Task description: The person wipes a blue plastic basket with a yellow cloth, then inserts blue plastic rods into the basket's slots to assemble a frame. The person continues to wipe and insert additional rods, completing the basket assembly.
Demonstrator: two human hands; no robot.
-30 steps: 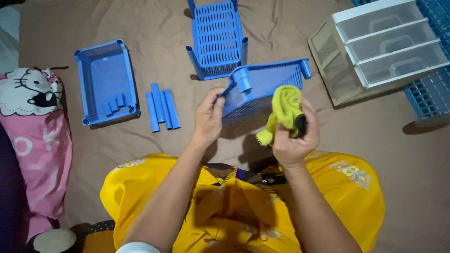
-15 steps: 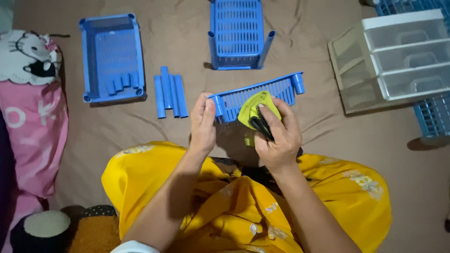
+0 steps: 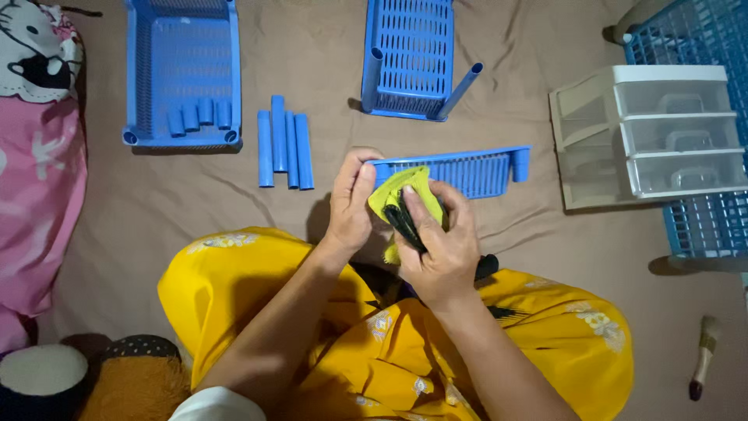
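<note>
My left hand (image 3: 352,204) grips the left end of a blue slotted plastic tray (image 3: 467,171), which stands on its long edge over my lap. My right hand (image 3: 440,238) holds a yellow cloth (image 3: 401,189) bunched with something black against the tray's left part. Both hands are close together, just above my yellow-clothed legs (image 3: 389,343). The tray's lower side is hidden behind my hands.
On the brown sheet lie several blue tubes (image 3: 284,142), a blue tray (image 3: 183,74) holding short tubes at the left, and another blue tray (image 3: 409,56) with legs at the top. A pale drawer unit (image 3: 654,134) and blue crate (image 3: 701,47) are right. A brush (image 3: 703,355) lies lower right.
The tray has turned up onto its edge and lies more level. My right hand pressed the cloth onto its left end. The view shifted closer.
</note>
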